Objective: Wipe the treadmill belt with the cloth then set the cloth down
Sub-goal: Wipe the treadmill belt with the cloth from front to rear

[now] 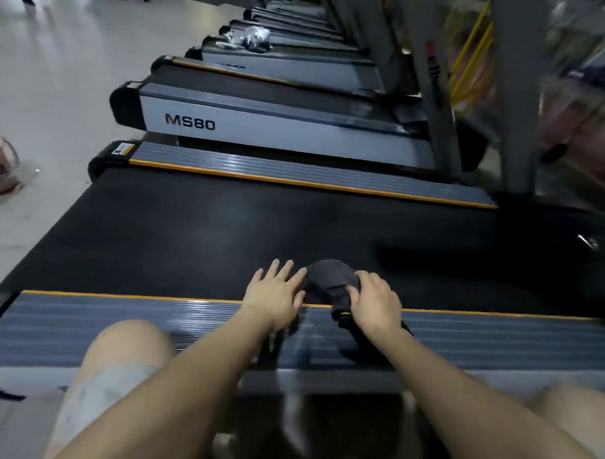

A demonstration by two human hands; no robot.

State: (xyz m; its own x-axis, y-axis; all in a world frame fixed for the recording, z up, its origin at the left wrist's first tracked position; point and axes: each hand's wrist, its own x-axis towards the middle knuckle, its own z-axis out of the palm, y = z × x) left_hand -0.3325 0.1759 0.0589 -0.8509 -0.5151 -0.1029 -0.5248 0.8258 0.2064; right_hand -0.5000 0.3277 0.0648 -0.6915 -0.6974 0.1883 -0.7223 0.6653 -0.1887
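Note:
The black treadmill belt [225, 233] runs across the view between two grey ribbed side rails edged in orange. A dark grey cloth [327, 276] lies bunched at the belt's near edge and trails back over the near rail [119, 326]. My right hand [375, 302] grips the cloth from above, fingers curled into it. My left hand [275, 290] lies flat beside it on the belt's edge, fingers straight and spread, its fingertips close to the cloth.
A second treadmill marked MS80 [263, 128] stands just beyond, with more in a row behind. Grey uprights [518, 99] rise at the right. A pink and clear object [1, 167] sits on the pale floor at the left. My knees are at the bottom.

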